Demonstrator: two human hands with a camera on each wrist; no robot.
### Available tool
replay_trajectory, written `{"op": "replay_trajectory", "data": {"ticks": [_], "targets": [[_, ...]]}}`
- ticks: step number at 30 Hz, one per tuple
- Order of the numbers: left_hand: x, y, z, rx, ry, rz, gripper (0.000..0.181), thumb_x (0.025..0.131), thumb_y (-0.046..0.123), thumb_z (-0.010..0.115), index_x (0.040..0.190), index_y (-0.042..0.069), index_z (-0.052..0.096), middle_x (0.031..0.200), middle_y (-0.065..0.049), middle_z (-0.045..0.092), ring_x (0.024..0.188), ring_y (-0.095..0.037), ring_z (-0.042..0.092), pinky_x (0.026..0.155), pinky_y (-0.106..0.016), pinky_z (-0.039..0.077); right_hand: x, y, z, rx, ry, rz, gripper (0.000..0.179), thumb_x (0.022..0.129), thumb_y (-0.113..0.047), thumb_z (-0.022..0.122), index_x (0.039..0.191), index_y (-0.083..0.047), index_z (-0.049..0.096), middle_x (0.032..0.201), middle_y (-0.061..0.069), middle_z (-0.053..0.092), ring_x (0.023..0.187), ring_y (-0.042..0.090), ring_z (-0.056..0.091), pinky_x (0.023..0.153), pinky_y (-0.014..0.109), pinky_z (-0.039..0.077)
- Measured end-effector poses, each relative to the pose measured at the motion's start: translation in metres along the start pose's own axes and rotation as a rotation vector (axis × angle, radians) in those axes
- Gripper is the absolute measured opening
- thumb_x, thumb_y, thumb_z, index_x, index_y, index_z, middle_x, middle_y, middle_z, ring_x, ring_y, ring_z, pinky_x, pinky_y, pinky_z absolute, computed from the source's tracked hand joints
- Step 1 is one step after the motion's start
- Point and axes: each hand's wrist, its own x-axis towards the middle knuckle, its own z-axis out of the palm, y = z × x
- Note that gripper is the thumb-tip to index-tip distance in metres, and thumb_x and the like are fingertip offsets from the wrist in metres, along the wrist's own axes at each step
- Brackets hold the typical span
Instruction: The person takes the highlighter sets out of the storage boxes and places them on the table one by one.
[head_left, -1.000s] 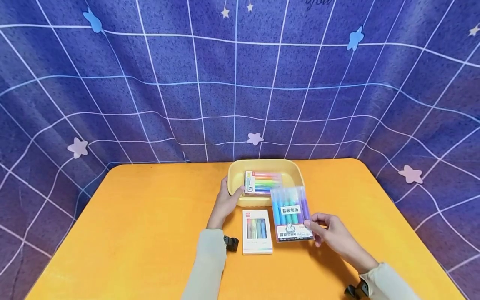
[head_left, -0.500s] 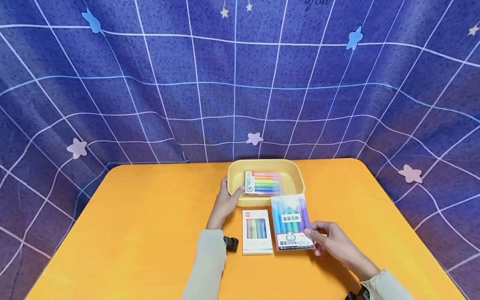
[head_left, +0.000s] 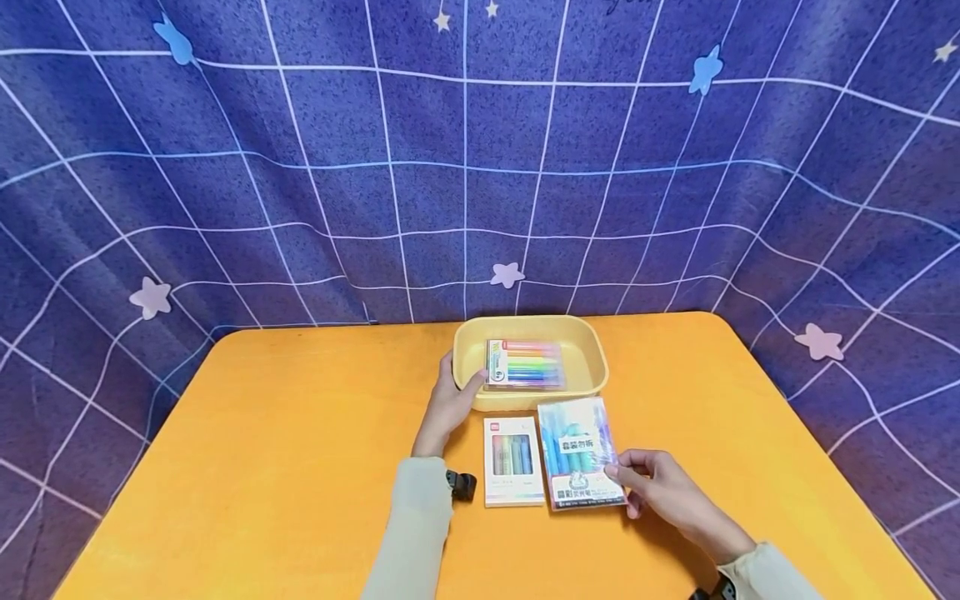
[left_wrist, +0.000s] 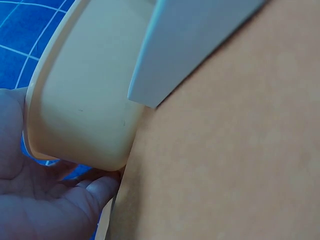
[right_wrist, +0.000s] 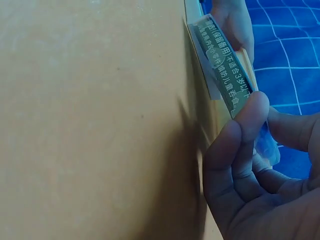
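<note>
1. The right hand (head_left: 667, 493) pinches the clear marker pack (head_left: 581, 462) by its lower right edge, thumb above, curled fingers (right_wrist: 222, 147) below.
2. From those fingers the pack reaches left and away, its long axis pointing towards the yellow tub (head_left: 517, 402); the right hand is nearer to it than the left.
3. The left hand (head_left: 444, 412) grips the tub's left end, thumb over the rim.
4. The pack looks glossy and flat, the tub smooth and round-cornered; left of the pinching fingers, past the pack, lies a rectangular white box (head_left: 513, 490).

There are three pen packs (head_left: 525, 364) (head_left: 513, 492) (head_left: 573, 458), one bin (head_left: 583, 367)
</note>
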Motion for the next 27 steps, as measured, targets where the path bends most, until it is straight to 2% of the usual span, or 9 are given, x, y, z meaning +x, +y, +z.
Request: {"op": "replay_trajectory", "data": {"ticks": [9, 14, 19, 27], "targets": [[0.002, 0.002, 0.002, -0.005, 0.009, -0.008, 0.078, 0.099, 0.042, 0.062, 0.160, 0.022, 0.018, 0.160, -0.014, 0.040, 0.149, -0.035, 0.036, 0.122, -0.060, 0.027, 0.006, 0.003, 0.002, 0.002, 0.029, 0.049, 0.034, 0.102, -0.026, 0.060, 0.097, 0.007, 0.059, 0.070, -0.002, 0.055, 0.051, 0.010, 0.057, 0.055, 0.025, 0.052], [0.001, -0.001, 0.004, -0.010, 0.019, -0.013, 0.077, 0.099, 0.041, 0.062, 0.160, 0.023, 0.019, 0.160, -0.015, 0.040, 0.149, -0.035, 0.036, 0.122, -0.060, 0.026, 0.009, 0.006, 0.002, -0.002, 0.045, 0.063, 0.034, 0.102, -0.028, 0.060, 0.095, 0.006, 0.060, 0.067, -0.004, 0.053, 0.050, 0.009, 0.056, 0.054, 0.024, 0.052], [0.000, -0.005, 0.006, -0.020, 0.003, -0.008, 0.079, 0.098, 0.042, 0.063, 0.160, 0.021, 0.018, 0.160, -0.015, 0.039, 0.149, -0.034, 0.036, 0.123, -0.057, 0.027, 0.007, 0.010, 0.005, -0.010, 0.065, 0.079, 0.033, 0.101, -0.027, 0.061, 0.094, 0.006, 0.063, 0.064, -0.004, 0.052, 0.048, 0.009, 0.056, 0.052, 0.024, 0.050], [0.002, -0.005, 0.004, -0.018, 0.014, -0.003, 0.081, 0.097, 0.047, 0.062, 0.161, 0.023, 0.017, 0.160, -0.015, 0.039, 0.149, -0.034, 0.037, 0.122, -0.056, 0.029, 0.009, 0.007, 0.006, -0.041, 0.152, 0.070, 0.031, 0.097, -0.025, 0.066, 0.097, 0.005, 0.063, 0.064, -0.001, 0.055, 0.049, 0.012, 0.058, 0.051, 0.026, 0.052]]}}
